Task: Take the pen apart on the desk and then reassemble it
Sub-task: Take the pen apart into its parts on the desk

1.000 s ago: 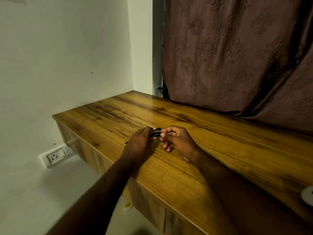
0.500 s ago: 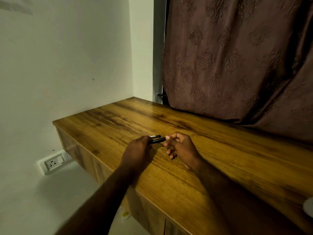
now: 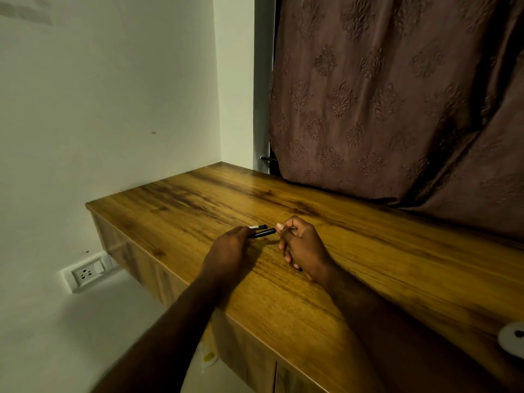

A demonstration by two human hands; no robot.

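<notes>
A slim black pen (image 3: pixel 262 232) lies almost level just above the wooden desk (image 3: pixel 368 265), between my two hands. Its clip, with a pale metal bit, shows along the upper side. My left hand (image 3: pixel 229 248) is closed around the pen's left part and hides that end. My right hand (image 3: pixel 300 248) pinches the pen's right end with thumb and forefinger, the other fingers curled under. I cannot tell whether the pen's parts are joined or slightly separated.
A brown patterned curtain (image 3: pixel 397 109) hangs over the desk's back edge. A white round object (image 3: pixel 513 338) sits at the right border of the desk. A wall socket (image 3: pixel 85 275) is low on the left wall, and a small yellow-white item (image 3: pixel 208 358) lies on the floor.
My right fingers have slid toward the pen's right end, so more of the black barrel shows between the hands. The left hand keeps its grip. The view has tilted up a little.
</notes>
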